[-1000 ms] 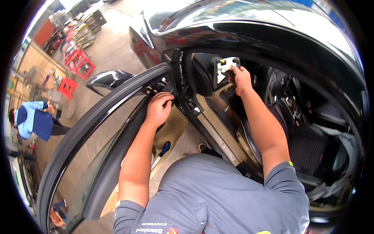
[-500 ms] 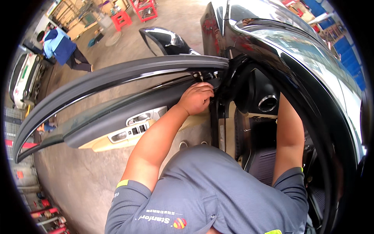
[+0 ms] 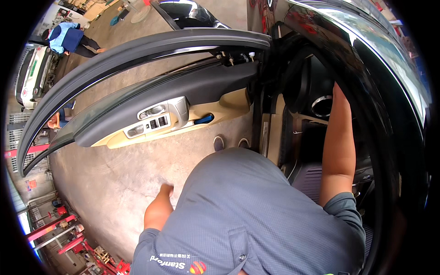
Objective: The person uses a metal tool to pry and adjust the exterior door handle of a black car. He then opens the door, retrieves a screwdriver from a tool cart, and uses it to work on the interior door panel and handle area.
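My left hand (image 3: 167,188) hangs low beside my body over the concrete floor, apart from the car door. It is small and smeared, so its fingers do not show. My right arm (image 3: 339,142) reaches into the car past the round silver-ringed air vent (image 3: 322,106). Its hand is hidden behind the black door frame (image 3: 373,123). The open car door (image 3: 165,98) has black and beige trim, with a silver inner handle (image 3: 153,111) and window switches (image 3: 158,122). A blue object (image 3: 204,119) lies in the door pocket.
A black side mirror (image 3: 192,14) juts out beyond the door. Another person (image 3: 68,37) in blue is at the far left near a white car (image 3: 34,78). Someone else is partly visible through the door window frame. Red metal equipment (image 3: 73,243) stands at the lower left.
My left hand has left the front upper corner of the door and dropped back beside my body. My right arm still reaches inside the car. The view has shifted.
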The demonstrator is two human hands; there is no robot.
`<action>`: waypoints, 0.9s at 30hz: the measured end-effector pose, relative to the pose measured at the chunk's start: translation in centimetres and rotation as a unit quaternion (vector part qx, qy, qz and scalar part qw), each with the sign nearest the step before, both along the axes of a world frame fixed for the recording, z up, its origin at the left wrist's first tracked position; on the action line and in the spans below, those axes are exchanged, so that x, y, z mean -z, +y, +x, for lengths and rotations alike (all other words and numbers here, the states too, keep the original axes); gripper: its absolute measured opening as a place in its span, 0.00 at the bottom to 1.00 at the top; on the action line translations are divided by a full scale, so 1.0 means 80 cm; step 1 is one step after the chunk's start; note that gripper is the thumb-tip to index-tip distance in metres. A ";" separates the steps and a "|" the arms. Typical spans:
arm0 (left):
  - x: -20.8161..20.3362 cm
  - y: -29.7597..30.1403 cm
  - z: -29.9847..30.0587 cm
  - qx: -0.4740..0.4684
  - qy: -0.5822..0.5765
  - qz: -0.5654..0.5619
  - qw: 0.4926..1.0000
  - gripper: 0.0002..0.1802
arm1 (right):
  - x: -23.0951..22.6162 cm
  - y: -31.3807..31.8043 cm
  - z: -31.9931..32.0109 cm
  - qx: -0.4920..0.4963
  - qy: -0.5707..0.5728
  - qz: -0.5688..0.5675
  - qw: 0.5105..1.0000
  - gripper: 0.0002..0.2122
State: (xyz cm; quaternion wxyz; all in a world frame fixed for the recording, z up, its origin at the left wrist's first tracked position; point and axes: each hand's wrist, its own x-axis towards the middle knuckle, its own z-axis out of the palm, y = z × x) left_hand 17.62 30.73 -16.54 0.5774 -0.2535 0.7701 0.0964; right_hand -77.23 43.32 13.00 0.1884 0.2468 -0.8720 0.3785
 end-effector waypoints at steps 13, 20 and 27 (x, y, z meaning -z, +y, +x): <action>-0.169 0.010 -0.293 -0.477 0.367 -0.043 0.797 0.20 | 0.020 0.028 0.003 -0.008 0.188 0.083 0.979 0.14; -0.240 0.002 -0.365 -0.372 0.501 -0.002 0.781 0.18 | 0.000 0.031 0.042 -0.021 0.003 0.070 0.997 0.14; -0.080 0.039 -0.125 -0.481 0.367 -0.039 0.795 0.20 | 0.017 0.066 0.128 -0.022 -0.008 -0.153 0.988 0.13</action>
